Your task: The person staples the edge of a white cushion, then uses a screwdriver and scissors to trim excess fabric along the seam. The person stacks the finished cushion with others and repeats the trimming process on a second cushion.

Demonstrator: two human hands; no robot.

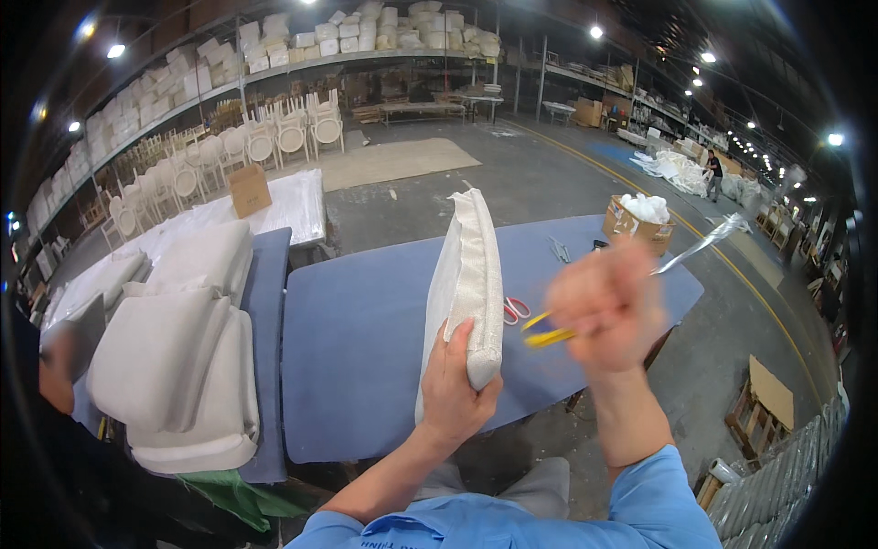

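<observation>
A pale woven-fabric cushion (485, 274) stands on its narrow side at the table's front, with a frayed seam flap running along its upturned edge. My left hand (457, 384) grips its near end, thumb on the edge. Raised to the right of the cushion and apart from it, my right hand (608, 306) is smeared by motion. Its fingers are closed round a yellow-handled tool (551, 338), its kind too blurred to tell. A shiny silvery streak (702, 244) extends beyond that hand. Red-handled scissors (517, 309) lie on the blue tabletop (366, 329), behind the right hand.
Several pale cushions (174, 357) are stacked on a second blue table at left, beside another person's blurred hand (60, 357). A cardboard box (638, 229) with white stuffing sits at the far right corner. Grey pliers-like tools (558, 249) lie near it. Chair frames (293, 133) stand behind.
</observation>
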